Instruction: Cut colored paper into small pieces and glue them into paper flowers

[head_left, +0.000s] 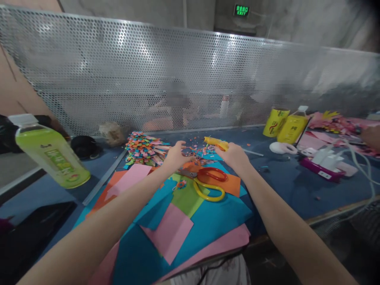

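My right hand (234, 156) is closed round a yellow glue gun (216, 143), its nozzle toward the left. Across from it, my left hand (177, 157) has its fingers spread and curved above the paper scraps, with nothing visible in them. Just in front of the hands lie large scissors with a red handle loop (212, 174) and a yellow one (209, 190). They rest on sheets of blue paper (219, 221), under which and around which are green, orange and pink pieces. A colourful bundle of fringed paper (145, 148) is left of my left hand.
A green drink bottle (53, 152) stands at the left, near a dark flat object (35, 225). At the right are a yellow bottle (292, 126), a purple power strip (322, 170) and cables. A perforated metal screen (133, 71) closes off the back. Another person's hand (371, 136) shows at far right.
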Demonstrator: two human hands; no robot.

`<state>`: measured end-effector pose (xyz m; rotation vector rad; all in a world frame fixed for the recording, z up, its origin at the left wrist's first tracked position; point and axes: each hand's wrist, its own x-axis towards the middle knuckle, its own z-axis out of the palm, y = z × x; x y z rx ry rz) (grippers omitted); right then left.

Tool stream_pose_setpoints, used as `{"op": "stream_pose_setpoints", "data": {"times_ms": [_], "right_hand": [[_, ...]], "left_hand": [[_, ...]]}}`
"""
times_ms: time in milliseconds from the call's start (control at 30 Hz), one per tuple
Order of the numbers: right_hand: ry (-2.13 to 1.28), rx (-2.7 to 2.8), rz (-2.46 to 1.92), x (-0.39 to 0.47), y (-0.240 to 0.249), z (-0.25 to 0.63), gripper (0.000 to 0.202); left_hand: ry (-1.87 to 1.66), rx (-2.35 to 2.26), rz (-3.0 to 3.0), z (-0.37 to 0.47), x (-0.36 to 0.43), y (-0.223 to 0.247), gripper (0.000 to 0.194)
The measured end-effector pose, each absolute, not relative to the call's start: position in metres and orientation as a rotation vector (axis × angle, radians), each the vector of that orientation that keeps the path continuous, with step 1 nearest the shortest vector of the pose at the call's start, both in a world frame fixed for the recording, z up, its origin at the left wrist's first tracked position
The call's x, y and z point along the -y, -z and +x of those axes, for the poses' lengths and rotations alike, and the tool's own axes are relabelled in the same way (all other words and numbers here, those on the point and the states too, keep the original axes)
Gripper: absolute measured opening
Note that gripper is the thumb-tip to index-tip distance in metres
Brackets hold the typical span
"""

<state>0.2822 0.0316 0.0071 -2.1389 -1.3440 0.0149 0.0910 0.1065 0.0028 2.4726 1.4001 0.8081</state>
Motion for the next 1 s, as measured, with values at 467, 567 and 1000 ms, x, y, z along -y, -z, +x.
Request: {"op": "stream_pose_setpoints", "data": {"times_ms": [467, 567, 1000], "right_hand": [[0.225, 1.313, -1.928, -0.029, -0.014, 0.277, 0.042], [0.476, 1.296, -1.854, -0.03, -0.011, 0.277, 0.047], [0.633, 1.159, -2.116, -0.033, -0.01, 0.299, 0.046]], "left_hand": [[-0.444, -1.454, 2.731, 0.071, -0.093, -0.03, 0.027], [-0.305, -1.438, 2.765, 0.044, -0.067, -0.026, 0.023], [-0.42, -1.394, 2.732, 0.028, -0.085, -0.025, 0.027]]}}
